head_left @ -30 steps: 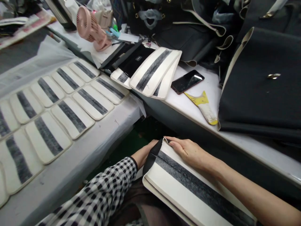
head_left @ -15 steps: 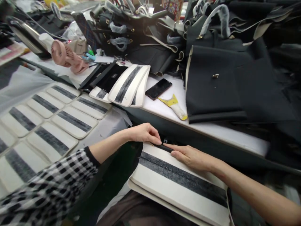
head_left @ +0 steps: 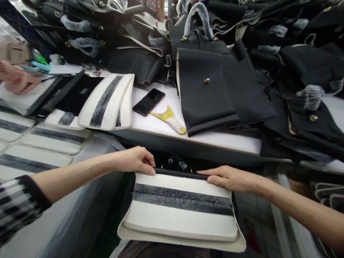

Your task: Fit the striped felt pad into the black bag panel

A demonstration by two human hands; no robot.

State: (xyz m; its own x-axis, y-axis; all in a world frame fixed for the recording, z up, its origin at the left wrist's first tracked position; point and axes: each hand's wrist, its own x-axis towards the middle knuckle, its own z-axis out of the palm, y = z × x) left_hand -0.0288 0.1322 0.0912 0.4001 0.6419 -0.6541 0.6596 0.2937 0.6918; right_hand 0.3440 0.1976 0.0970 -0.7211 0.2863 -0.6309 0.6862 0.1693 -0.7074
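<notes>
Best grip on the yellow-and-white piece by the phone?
I'd pinch the piece across its narrow white part, from above and the front of the white tabletop. It lies flat, flaring towards the phone; the black panel crowds its other end.

Panel (head_left: 177, 223) looked matt, its strip (head_left: 182, 199) rough | phone (head_left: 149, 102) was glossy | bag (head_left: 202, 102) was smooth, leather-like | clasp (head_left: 206, 81) was shiny metal | handle (head_left: 199, 8) wore crinkled clear plastic | sleeve (head_left: 21, 204) was checked cloth
</notes>
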